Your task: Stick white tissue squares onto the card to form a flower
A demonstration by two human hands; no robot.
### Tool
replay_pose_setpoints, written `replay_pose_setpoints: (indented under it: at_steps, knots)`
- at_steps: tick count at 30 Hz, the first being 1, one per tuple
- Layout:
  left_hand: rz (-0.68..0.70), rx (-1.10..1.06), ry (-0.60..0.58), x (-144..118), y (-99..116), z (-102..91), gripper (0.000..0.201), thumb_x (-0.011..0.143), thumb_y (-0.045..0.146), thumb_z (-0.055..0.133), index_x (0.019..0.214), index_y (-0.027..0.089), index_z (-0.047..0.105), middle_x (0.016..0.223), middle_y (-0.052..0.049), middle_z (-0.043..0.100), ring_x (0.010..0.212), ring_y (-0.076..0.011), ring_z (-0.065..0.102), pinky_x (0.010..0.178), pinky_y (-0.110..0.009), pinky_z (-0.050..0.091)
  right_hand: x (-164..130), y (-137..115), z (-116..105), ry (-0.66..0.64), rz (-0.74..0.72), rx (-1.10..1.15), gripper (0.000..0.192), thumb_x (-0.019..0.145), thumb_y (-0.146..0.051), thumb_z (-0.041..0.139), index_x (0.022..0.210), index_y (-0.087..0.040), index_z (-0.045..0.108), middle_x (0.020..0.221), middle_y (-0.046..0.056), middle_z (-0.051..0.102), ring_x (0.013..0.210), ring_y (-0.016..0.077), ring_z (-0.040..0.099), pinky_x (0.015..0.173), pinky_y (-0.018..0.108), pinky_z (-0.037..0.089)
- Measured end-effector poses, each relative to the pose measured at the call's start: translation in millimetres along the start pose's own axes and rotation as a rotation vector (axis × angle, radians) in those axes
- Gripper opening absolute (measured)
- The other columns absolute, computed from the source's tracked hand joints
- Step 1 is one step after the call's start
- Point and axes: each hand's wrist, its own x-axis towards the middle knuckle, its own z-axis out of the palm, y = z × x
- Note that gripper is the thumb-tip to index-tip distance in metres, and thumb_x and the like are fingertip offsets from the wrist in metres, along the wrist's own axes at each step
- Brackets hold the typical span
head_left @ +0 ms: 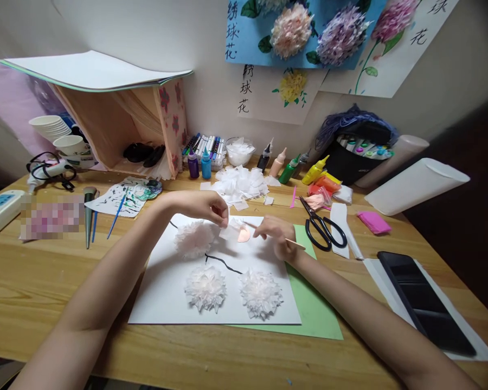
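My left hand is closed in a pinch over the white sheet, with a thin piece of white tissue paper at its fingertips. My right hand grips a thin wooden stick. The stick's far end lies over a peach-coloured patch on the sheet, beside some white tissue. Left of that patch sits a ruffled white paper flower. Two more, a left flower and a right flower, rest nearer me. A black drawn line runs between them.
Behind the sheet lies a pile of white tissue squares, with several paint bottles around it. Black scissors and a dark phone-like slab are at right. Paintbrushes and a paint-stained paper lie at left. Green paper shows underneath.
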Motion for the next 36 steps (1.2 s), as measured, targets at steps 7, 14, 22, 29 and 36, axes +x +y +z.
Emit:
replay_pose_setpoints:
  at_steps: [7,14,22,29,36]
  knots:
    - [0.008,0.067,-0.151,4.4,-11.4,3.7,0.021,0.075,0.029,0.057,0.085,0.015,0.068,0.083,-0.001,0.069,0.074,-0.0116,0.057,0.064,-0.018,0.037,5.8,-2.3,8.9,-0.296,-0.093,-0.083,0.045,0.097,-0.029,0.022,0.076,-0.016,0.059,0.060,0.003,0.054,0.059,0.0132,0.047,0.061,0.027,0.039]
    - [-0.004,0.097,-0.157,12.9,-6.6,10.4,0.020,0.075,0.028,0.056,0.085,0.015,0.068,0.083,-0.001,0.069,0.072,-0.0105,0.056,0.062,-0.017,0.037,5.9,-0.3,12.2,-0.349,-0.167,-0.214,0.035,0.096,-0.025,0.026,0.077,-0.017,0.055,0.066,0.005,0.060,0.061,0.0148,0.047,0.060,0.027,0.038]
    - [-0.072,0.198,0.003,27.7,-4.3,24.3,0.021,0.073,0.022,0.053,0.086,0.013,0.066,0.083,-0.003,0.067,0.070,-0.0105,0.054,0.058,-0.018,0.036,3.3,1.6,11.5,-0.263,-0.073,-0.199,0.034,0.095,-0.022,0.028,0.077,-0.017,0.057,0.071,0.006,0.063,0.066,0.0150,0.053,0.064,0.028,0.040]
    - [-0.140,0.281,0.144,34.7,-6.8,30.3,0.021,0.071,0.020,0.052,0.084,0.013,0.066,0.082,-0.004,0.068,0.067,-0.0109,0.053,0.056,-0.019,0.035,4.0,0.8,12.2,-0.239,-0.066,-0.230,0.036,0.095,-0.021,0.028,0.075,-0.016,0.058,0.067,0.007,0.062,0.064,0.0157,0.054,0.062,0.029,0.040]
    - [-0.150,0.266,0.155,41.2,-15.1,34.1,0.021,0.070,0.022,0.051,0.082,0.014,0.066,0.080,-0.004,0.067,0.066,-0.0115,0.054,0.056,-0.020,0.035,3.9,-5.1,10.8,-0.172,-0.252,-0.204,0.039,0.095,-0.025,0.023,0.075,-0.017,0.055,0.061,0.005,0.058,0.056,0.0155,0.046,0.058,0.029,0.037]
